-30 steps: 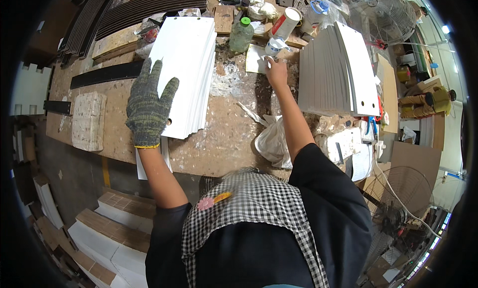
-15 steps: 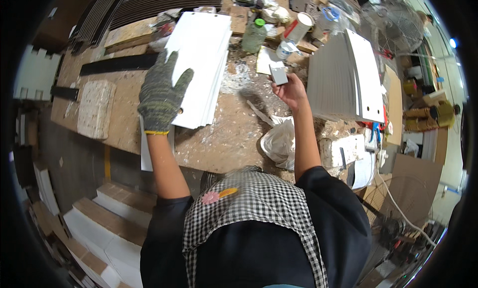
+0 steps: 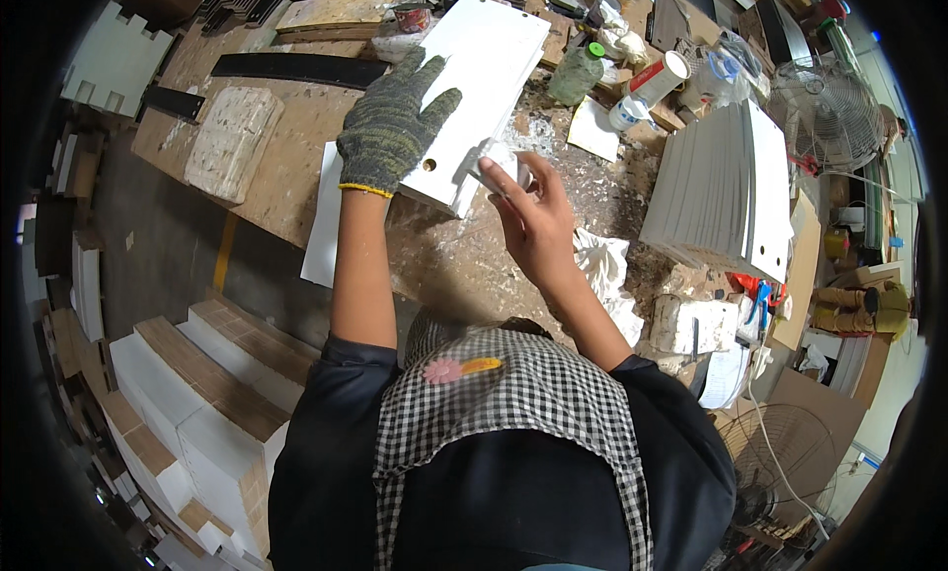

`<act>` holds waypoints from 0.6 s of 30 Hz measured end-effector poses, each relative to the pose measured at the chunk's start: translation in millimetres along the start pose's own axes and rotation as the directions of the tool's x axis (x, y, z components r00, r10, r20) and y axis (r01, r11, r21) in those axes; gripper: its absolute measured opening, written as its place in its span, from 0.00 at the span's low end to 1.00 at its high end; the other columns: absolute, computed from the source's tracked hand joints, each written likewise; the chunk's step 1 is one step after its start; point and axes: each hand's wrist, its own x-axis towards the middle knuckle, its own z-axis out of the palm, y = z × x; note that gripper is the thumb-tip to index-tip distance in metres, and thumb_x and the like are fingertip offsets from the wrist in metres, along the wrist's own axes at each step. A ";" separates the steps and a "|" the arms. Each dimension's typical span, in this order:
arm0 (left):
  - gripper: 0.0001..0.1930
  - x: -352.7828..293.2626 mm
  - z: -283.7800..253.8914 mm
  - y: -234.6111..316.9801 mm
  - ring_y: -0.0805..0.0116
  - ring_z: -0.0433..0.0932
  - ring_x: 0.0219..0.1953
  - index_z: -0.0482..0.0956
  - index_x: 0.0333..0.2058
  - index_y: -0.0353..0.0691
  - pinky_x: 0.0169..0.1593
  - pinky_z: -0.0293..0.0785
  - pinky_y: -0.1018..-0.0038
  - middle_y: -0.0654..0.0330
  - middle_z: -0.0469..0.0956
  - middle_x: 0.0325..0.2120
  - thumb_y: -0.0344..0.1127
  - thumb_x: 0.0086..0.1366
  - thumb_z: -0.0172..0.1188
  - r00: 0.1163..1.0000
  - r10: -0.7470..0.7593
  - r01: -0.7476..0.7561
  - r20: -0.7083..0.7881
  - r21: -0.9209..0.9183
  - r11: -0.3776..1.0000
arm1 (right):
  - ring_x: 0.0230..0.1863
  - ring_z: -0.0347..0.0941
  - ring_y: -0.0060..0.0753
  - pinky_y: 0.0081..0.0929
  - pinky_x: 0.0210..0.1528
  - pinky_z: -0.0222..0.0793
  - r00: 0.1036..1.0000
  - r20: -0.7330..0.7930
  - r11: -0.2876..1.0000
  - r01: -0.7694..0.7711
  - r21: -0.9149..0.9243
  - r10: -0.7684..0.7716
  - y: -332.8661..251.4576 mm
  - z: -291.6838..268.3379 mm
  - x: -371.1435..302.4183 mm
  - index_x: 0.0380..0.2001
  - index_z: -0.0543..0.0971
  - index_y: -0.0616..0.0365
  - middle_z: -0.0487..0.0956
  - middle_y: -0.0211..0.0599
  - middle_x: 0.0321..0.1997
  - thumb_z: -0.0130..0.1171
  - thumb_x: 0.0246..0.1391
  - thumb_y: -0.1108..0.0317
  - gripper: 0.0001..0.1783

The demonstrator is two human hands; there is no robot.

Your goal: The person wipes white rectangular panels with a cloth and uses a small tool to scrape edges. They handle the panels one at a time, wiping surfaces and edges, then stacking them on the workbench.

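Note:
My left hand [image 3: 393, 126], in a dark green knitted glove with a yellow cuff, lies with spread fingers on a stack of white panels [image 3: 482, 62]. Dark round holes show in the top panel near its ends. My bare right hand [image 3: 541, 223] grips a small pale grey block [image 3: 502, 162] between thumb and fingers, at the stack's near right edge. Motion smears the block, and I cannot tell if it touches the panel. Beneath my left forearm, another white sheet [image 3: 321, 225] juts over the bench edge.
A taller stack of white panels [image 3: 706, 191] stands on the right of the worn bench [image 3: 434, 265]. Behind are a green-capped bottle [image 3: 578, 75], a white-and-red can [image 3: 660, 77] and a fan [image 3: 828, 112]. A white rag [image 3: 604, 275] lies near my right forearm; a whitish block [image 3: 234, 141] sits left.
My right hand has brought the grey block leftward and nearer, from beside the yellowish paper to the panel stack's edge. My left hand stays spread on the panels. The whole view has shifted.

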 end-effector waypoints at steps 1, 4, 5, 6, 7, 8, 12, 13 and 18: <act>0.33 0.0 1.2 -1.2 0.53 0.66 0.68 0.68 0.67 0.53 0.71 0.61 0.57 0.56 0.63 0.70 0.63 0.70 0.51 1.000 0.013 -0.013 -0.006 0.002 1.000 | 0.47 0.79 0.45 0.37 0.40 0.85 1.000 -0.023 0.999 0.016 -0.039 -0.017 5.8 4.7 2.1 0.58 0.81 0.37 0.73 0.50 0.59 0.64 0.57 0.75 0.27; 0.33 -1.7 -1.7 1.5 0.53 0.66 0.68 0.67 0.67 0.53 0.71 0.61 0.57 0.56 0.62 0.70 0.63 0.70 0.50 1.000 -0.006 0.006 -0.004 0.003 1.000 | 0.43 0.79 0.47 0.34 0.37 0.83 0.983 -0.170 0.993 0.056 -0.106 -0.073 40.6 22.1 32.2 0.58 0.80 0.37 0.75 0.51 0.58 0.64 0.58 0.74 0.26; 0.33 -2.7 -3.0 3.4 0.54 0.66 0.68 0.67 0.67 0.53 0.71 0.61 0.57 0.56 0.62 0.70 0.64 0.70 0.50 1.000 -0.012 0.012 -0.001 0.008 1.000 | 0.46 0.78 0.51 0.40 0.42 0.79 0.984 -0.177 0.993 -0.026 -0.116 0.005 43.9 17.0 41.6 0.60 0.79 0.39 0.76 0.57 0.55 0.62 0.60 0.74 0.26; 0.33 -2.7 -2.8 4.0 0.54 0.66 0.68 0.67 0.67 0.53 0.71 0.61 0.57 0.56 0.62 0.70 0.64 0.70 0.50 1.000 -0.021 0.021 -0.002 0.007 1.000 | 0.47 0.78 0.51 0.40 0.42 0.79 0.982 -0.165 0.992 -0.108 -0.062 0.096 44.1 10.8 49.3 0.60 0.78 0.39 0.75 0.56 0.55 0.61 0.60 0.75 0.26; 0.33 -3.5 -2.2 4.8 0.54 0.66 0.68 0.67 0.67 0.53 0.71 0.61 0.57 0.56 0.62 0.70 0.64 0.71 0.49 0.999 -0.031 0.032 -0.004 0.006 0.999 | 0.47 0.78 0.51 0.39 0.42 0.79 0.971 -0.148 0.982 -0.189 -0.010 0.186 45.3 6.7 53.7 0.60 0.78 0.40 0.74 0.54 0.55 0.61 0.60 0.75 0.26; 0.33 -3.8 -2.1 5.4 0.54 0.66 0.68 0.67 0.67 0.53 0.71 0.61 0.57 0.56 0.62 0.70 0.64 0.71 0.49 0.999 -0.042 0.042 -0.005 0.005 0.999 | 0.48 0.79 0.50 0.40 0.42 0.80 0.974 -0.131 0.983 -0.185 0.004 0.183 47.4 7.2 50.5 0.61 0.77 0.40 0.72 0.52 0.56 0.61 0.61 0.75 0.27; 0.33 -1.9 -5.0 7.8 0.53 0.66 0.68 0.68 0.67 0.54 0.70 0.62 0.58 0.55 0.63 0.70 0.63 0.70 0.51 0.999 -0.036 0.036 0.011 0.008 0.999 | 0.45 0.79 0.48 0.42 0.43 0.80 0.984 -0.128 0.991 -0.117 0.062 0.124 38.5 12.7 37.1 0.63 0.75 0.39 0.72 0.51 0.55 0.62 0.61 0.74 0.28; 0.32 -1.4 -4.4 6.0 0.53 0.66 0.68 0.68 0.67 0.54 0.70 0.63 0.59 0.54 0.63 0.69 0.61 0.70 0.53 1.000 -0.020 0.020 -0.003 0.001 1.000 | 0.45 0.78 0.48 0.42 0.41 0.80 0.981 -0.157 0.994 -0.107 0.030 0.110 44.4 14.8 41.4 0.65 0.73 0.40 0.71 0.51 0.56 0.61 0.61 0.73 0.29; 0.32 -3.8 -5.5 5.5 0.53 0.66 0.68 0.67 0.68 0.53 0.70 0.62 0.60 0.52 0.64 0.69 0.60 0.70 0.54 1.000 -0.010 0.010 -0.027 -0.011 1.000 | 0.45 0.78 0.47 0.38 0.39 0.79 0.988 -0.085 0.991 -0.132 0.019 0.133 44.6 16.5 47.5 0.64 0.74 0.41 0.74 0.53 0.56 0.63 0.60 0.73 0.30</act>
